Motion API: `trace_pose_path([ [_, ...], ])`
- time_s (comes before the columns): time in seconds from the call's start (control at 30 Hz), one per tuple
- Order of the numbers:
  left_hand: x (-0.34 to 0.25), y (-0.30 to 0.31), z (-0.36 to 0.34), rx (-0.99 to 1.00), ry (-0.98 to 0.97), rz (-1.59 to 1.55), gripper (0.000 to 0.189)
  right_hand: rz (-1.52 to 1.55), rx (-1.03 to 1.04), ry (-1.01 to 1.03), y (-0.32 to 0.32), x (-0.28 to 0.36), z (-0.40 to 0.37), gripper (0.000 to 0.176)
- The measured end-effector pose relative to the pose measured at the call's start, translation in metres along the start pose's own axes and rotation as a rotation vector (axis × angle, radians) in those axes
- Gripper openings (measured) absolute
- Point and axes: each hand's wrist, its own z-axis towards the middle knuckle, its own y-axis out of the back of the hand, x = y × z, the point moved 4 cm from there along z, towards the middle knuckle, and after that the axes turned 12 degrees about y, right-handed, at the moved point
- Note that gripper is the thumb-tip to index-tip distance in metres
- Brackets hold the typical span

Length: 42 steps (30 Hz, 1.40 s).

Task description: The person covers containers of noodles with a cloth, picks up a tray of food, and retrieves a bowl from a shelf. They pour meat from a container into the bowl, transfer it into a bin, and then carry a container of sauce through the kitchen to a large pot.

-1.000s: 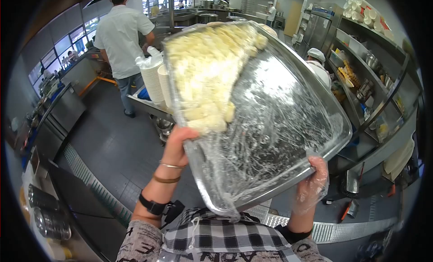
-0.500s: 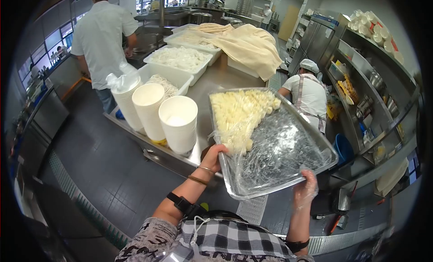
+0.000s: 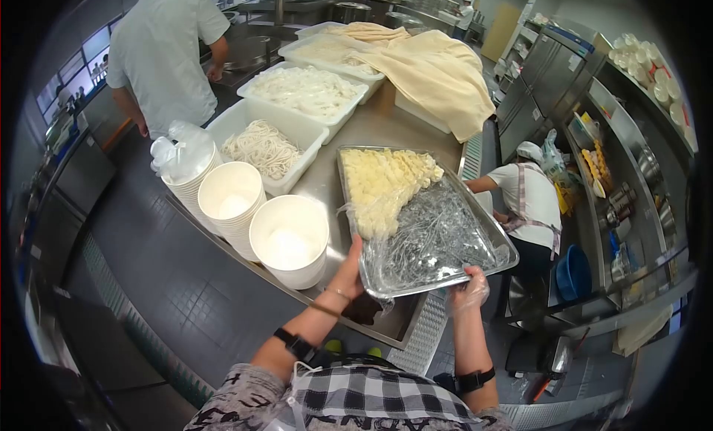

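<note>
A metal tray (image 3: 496, 262) lined with plastic wrap rests on the steel counter (image 3: 386, 126). Pale yellow pieces of food (image 3: 382, 182) fill its far left half. My left hand (image 3: 347, 275), bare with bracelets on the wrist, grips the tray's near left edge. My right hand (image 3: 468, 290), in a thin plastic glove, holds the near right edge.
Stacks of white paper bowls (image 3: 290, 238) stand left of the tray. White tubs of noodles (image 3: 264, 145) and a beige cloth (image 3: 438, 71) lie farther back. One person in a grey shirt (image 3: 163, 56) stands at far left, another in a white cap (image 3: 531, 193) bends at right.
The tray came down from a steep tilt in front of the camera and now lies flat on the counter. Both hands have kept their hold on its near edge.
</note>
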Motion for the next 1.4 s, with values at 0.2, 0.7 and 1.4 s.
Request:
trace_pose_path([
  [0.2, 0.008, -0.031, -0.016, -0.198, -0.075, 0.292, 0.044, -0.076, -0.076, 0.04, -0.028, -0.006, 0.025, 0.024],
  [0.7, 0.042, 0.079, 0.016, -0.444, 0.194, 0.572, 0.07, -0.555, 0.469, -0.251, -0.013, -0.036, -0.008, 0.045],
  [1.4, 0.181, -0.203, 0.137, 0.115, -0.047, 1.049, 0.009, -0.626, -0.514, -0.18, 0.503, 0.192, -0.002, 0.026],
])
